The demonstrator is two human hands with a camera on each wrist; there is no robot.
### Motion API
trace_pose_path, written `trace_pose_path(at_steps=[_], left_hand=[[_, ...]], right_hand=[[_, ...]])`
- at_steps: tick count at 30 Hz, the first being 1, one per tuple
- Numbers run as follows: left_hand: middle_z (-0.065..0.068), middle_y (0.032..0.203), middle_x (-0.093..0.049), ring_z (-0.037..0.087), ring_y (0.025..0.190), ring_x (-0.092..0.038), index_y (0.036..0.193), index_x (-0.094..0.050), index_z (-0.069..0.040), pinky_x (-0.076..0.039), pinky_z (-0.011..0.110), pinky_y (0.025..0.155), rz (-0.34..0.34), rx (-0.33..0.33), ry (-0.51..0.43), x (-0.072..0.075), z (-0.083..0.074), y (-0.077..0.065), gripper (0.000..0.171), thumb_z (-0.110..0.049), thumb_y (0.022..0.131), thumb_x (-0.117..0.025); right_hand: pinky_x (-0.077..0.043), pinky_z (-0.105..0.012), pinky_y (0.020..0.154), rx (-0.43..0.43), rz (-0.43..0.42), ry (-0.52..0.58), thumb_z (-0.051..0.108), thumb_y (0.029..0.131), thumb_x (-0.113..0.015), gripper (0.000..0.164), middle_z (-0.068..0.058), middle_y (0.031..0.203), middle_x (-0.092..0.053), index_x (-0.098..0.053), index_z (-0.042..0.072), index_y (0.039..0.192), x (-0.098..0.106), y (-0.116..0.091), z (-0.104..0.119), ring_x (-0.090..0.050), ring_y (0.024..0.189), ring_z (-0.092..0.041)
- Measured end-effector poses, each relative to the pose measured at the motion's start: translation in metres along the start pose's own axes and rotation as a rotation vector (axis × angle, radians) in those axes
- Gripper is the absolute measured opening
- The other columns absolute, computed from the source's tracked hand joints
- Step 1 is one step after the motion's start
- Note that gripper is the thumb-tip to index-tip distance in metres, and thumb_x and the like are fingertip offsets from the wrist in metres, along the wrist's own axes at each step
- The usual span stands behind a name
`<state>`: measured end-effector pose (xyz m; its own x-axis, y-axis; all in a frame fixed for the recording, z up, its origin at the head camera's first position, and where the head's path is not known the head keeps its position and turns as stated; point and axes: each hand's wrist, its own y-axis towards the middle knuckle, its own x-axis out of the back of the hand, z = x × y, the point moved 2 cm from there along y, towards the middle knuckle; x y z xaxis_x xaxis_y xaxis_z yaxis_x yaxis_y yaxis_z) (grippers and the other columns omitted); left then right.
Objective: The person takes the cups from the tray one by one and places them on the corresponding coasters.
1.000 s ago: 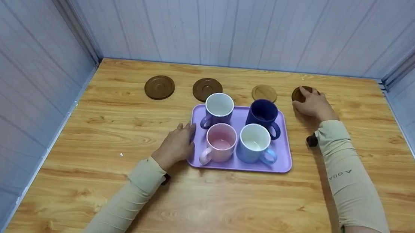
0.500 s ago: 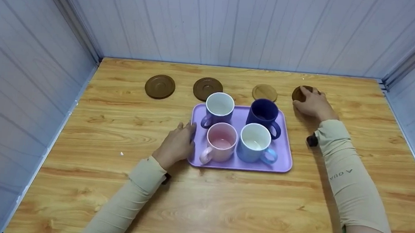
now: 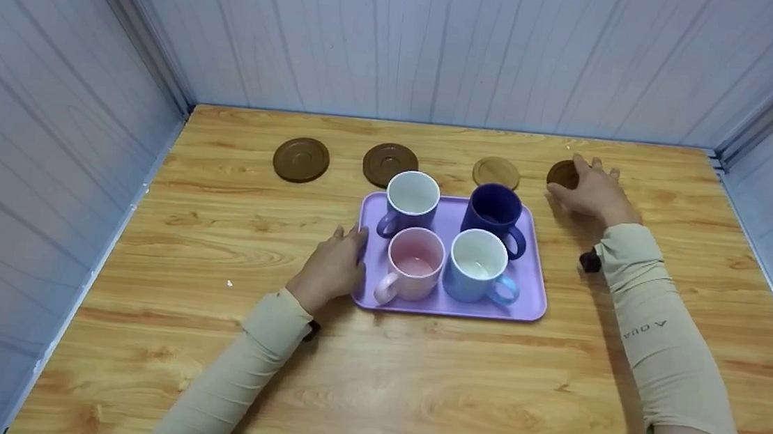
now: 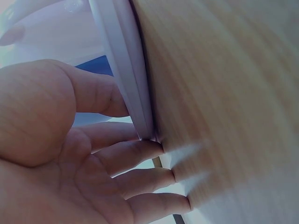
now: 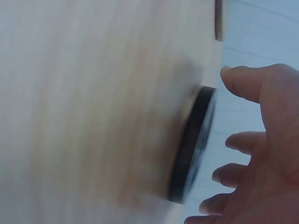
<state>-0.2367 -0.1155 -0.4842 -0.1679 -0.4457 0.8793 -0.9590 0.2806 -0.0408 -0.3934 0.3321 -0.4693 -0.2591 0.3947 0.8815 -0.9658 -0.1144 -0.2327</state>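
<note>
My left hand [image 3: 327,273] holds the left edge of a lilac tray [image 3: 529,285], thumb at the rim and the other fingertips down at the table in the left wrist view. On the tray stand a pink mug [image 3: 412,286], a light blue mug [image 3: 465,288], a navy mug [image 3: 481,220] and a mug with a white inside and dark outside [image 3: 421,216]. My right hand [image 3: 598,193] hovers beside a dark brown round coaster [image 3: 561,175] at the back right. Its fingers are spread and apart from the coaster [image 5: 194,144] in the right wrist view.
Along the back of the wooden table [image 3: 357,389] lie two more dark brown coasters, a left one [image 3: 300,160] and a middle one [image 3: 389,164], plus a light wooden coaster [image 3: 496,173]. Pale panel walls [image 3: 402,43] enclose the back and both sides.
My right hand has lifted off the dark brown coaster and shifted slightly right, its fingers now spread. The left hand, the tray and the mugs keep their places.
</note>
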Motion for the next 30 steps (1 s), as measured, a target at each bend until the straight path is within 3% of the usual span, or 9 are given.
trace_pose_path(at_steps=[5, 16, 25, 30], left_hand=[[0.021, 0.157, -0.046, 0.058, 0.141, -0.038, 0.149, -0.051, 0.004, -0.04, 0.062, 0.112, 0.009, 0.014, 0.001, 0.0, 0.001, -0.001, 0.055, -0.003, 0.094, -0.055], [0.021, 0.158, -0.045, 0.056, 0.144, -0.036, 0.151, -0.049, 0.004, -0.038, 0.061, 0.114, 0.027, 0.032, -0.012, -0.001, 0.002, 0.003, 0.057, -0.004, 0.094, -0.056], [0.024, 0.155, -0.047, 0.056, 0.142, -0.039, 0.149, -0.05, 0.005, -0.041, 0.063, 0.111, 0.024, 0.012, 0.017, 0.001, 0.001, 0.002, 0.055, -0.004, 0.095, -0.054], [0.024, 0.157, -0.045, 0.057, 0.142, -0.038, 0.15, -0.049, 0.005, -0.04, 0.062, 0.113, 0.029, 0.016, 0.016, 0.0, 0.0, 0.001, 0.055, -0.005, 0.096, -0.053]], right_hand=[[-0.005, -0.076, 0.117, 0.039, -0.054, -0.003, 0.06, 0.101, -0.049, 0.096, -0.044, 0.161, -0.001, -0.007, 0.004, 0.166, 0.012, -0.015, 0.008, 0.009, 0.143, -0.07], [-0.005, -0.074, 0.119, 0.048, -0.141, -0.001, 0.057, 0.103, -0.048, 0.092, -0.041, 0.163, -0.003, -0.009, 0.003, 0.166, 0.019, -0.068, 0.033, 0.006, 0.146, -0.067], [-0.018, -0.074, 0.116, 0.148, -0.228, -0.033, 0.044, 0.102, -0.056, 0.082, -0.04, 0.161, -0.02, -0.022, 0.0, 0.163, 0.009, -0.114, 0.059, -0.018, 0.145, -0.065], [-0.019, -0.075, 0.116, 0.175, -0.218, -0.063, 0.038, 0.103, -0.056, 0.077, -0.04, 0.161, -0.021, -0.026, 0.0, 0.162, -0.005, -0.132, 0.062, -0.021, 0.145, -0.065]])
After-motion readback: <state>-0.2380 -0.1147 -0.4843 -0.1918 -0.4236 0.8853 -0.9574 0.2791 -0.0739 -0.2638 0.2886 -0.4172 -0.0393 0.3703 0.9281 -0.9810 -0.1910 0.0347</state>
